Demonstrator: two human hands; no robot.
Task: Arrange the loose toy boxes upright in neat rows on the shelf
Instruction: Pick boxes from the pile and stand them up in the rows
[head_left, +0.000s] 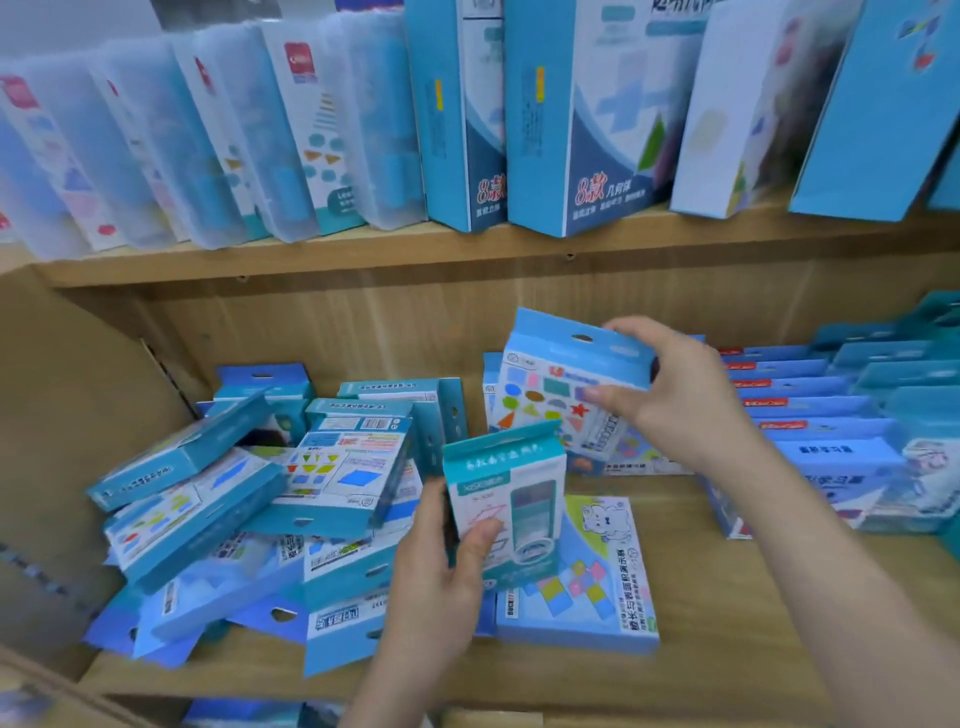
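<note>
Fingers (480, 538) grip teal box (511, 483) (right: shape-box (550, 395)).

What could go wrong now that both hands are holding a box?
1. The heap of loose boxes lies tilted close to the front of the shelf; a nudge from the left hand might slide some off.
2. The right hand grips the shapes box near its top, and the left hand holds the small teal box, so neither is free to catch a slip.

Loose boxes (249, 499) heaped left on shelf (727, 597); upright rows (831, 415) right.
</note>
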